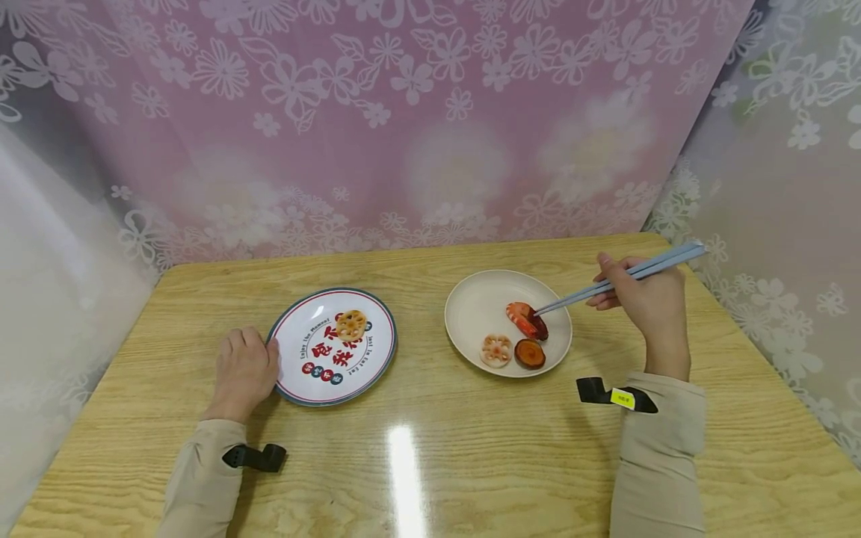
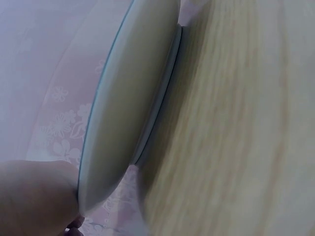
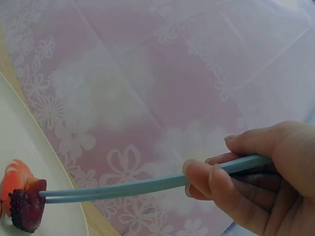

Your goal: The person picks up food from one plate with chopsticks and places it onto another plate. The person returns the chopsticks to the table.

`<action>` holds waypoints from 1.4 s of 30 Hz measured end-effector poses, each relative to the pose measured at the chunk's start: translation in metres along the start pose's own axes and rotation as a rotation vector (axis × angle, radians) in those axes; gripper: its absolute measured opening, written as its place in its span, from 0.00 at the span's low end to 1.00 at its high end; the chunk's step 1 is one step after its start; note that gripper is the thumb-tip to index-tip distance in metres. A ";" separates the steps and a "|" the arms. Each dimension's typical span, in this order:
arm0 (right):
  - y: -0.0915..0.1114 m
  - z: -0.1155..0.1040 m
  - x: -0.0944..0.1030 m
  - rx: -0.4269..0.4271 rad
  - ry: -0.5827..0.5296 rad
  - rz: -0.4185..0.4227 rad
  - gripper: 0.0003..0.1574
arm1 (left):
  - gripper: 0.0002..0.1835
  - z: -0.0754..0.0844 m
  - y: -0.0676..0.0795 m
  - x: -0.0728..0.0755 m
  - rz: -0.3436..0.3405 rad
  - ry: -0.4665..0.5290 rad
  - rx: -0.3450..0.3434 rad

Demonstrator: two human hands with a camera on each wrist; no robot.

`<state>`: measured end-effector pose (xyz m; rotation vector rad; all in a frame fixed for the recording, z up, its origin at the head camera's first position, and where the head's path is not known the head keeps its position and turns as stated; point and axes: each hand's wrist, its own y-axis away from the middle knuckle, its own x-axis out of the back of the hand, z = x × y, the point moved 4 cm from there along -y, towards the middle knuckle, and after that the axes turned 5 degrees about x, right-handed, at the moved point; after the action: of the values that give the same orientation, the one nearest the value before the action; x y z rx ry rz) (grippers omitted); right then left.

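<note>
My right hand (image 1: pixel 651 299) holds a pair of light blue chopsticks (image 3: pixel 147 186) above the right side of a cream plate (image 1: pixel 471 299). The chopstick tips touch a dark red piece with bumpy, sucker-like edges (image 3: pixel 34 206), which looks like octopus. It lies against an orange shrimp (image 1: pixel 520 317). A pale lotus root slice (image 1: pixel 496 350) and a round brown slice with an orange middle (image 1: pixel 530 353) lie nearer the plate's front. On the left, my left hand (image 1: pixel 244 370) rests beside a white plate with a blue rim (image 1: pixel 296 381), its thumb touching the rim.
A browned lotus root slice (image 1: pixel 351 326) lies on the printed white plate. Both plates stand on a wooden table (image 1: pixel 417 403), with bare wood between them. Floral curtains (image 1: pixel 403 134) hang behind the table and at both sides.
</note>
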<state>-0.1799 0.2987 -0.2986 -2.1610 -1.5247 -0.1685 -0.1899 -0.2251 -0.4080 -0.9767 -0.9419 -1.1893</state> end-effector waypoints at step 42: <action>-0.006 0.008 -0.016 0.051 -0.220 0.102 0.19 | 0.22 -0.001 -0.003 -0.001 -0.163 -0.037 0.032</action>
<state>-0.1928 0.2907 -0.3099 -2.2707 -1.5111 0.1459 -0.1925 -0.2262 -0.4092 -0.9125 -1.0838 -1.2917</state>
